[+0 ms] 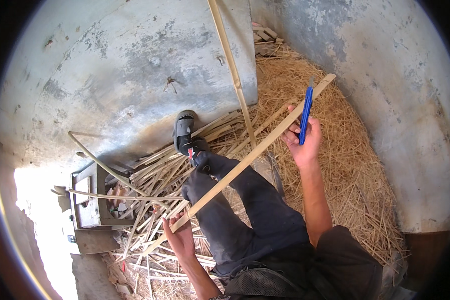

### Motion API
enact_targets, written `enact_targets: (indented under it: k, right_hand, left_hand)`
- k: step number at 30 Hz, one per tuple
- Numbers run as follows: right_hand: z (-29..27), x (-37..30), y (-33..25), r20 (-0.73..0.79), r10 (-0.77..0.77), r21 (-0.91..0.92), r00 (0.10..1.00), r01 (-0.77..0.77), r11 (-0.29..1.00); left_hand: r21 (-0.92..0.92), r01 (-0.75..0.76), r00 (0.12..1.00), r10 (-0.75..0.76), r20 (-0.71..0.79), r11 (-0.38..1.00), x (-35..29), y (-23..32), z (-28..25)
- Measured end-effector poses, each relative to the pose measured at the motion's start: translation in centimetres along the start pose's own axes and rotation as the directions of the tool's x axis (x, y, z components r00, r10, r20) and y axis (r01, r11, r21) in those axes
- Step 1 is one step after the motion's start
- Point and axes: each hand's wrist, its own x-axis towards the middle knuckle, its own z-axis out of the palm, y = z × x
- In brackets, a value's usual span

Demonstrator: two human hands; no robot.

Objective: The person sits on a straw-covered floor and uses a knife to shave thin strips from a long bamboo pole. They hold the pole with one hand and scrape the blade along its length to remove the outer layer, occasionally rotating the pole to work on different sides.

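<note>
A long pale bamboo strip [245,161] slants across my legs, from low left up to a far right end. Near its lower part, my left hand [181,238] is closed around it, thumb on the near side and fingers partly hidden behind. My right hand [307,142] is closed on a blue utility knife [305,116], held upright with its blade out at the top. The knife crosses in front of the strip near the strip's upper end. Some of my right fingers reach behind the strip, so their full grip is partly hidden.
Cut bamboo strips [157,172] lie heaped around my legs. Shavings [355,200] are piled at the right. Another bamboo strip [230,57] leans against the grey wall [135,60]. A wooden box-like frame [102,195] stands left, near bright light. A grey shoe [185,122] is ahead.
</note>
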Motion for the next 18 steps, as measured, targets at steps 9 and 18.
enact_targets:
  k: [9, 18]
  right_hand:
    - [-1.8, 1.3, -0.7, 0.069, 0.011, -0.002, 0.998, -0.011, 1.000]
    - [-1.7, 2.2, 0.5, 0.006, 0.014, -0.119, 1.000, -0.014, 0.993]
  left_hand:
    - [0.994, -0.066, 0.944, -0.317, 0.092, 0.091, -4.8, 3.6, -0.5]
    - [0.716, -0.453, 0.850, -0.016, 0.526, -0.532, -1.0, 5.4, 4.5]
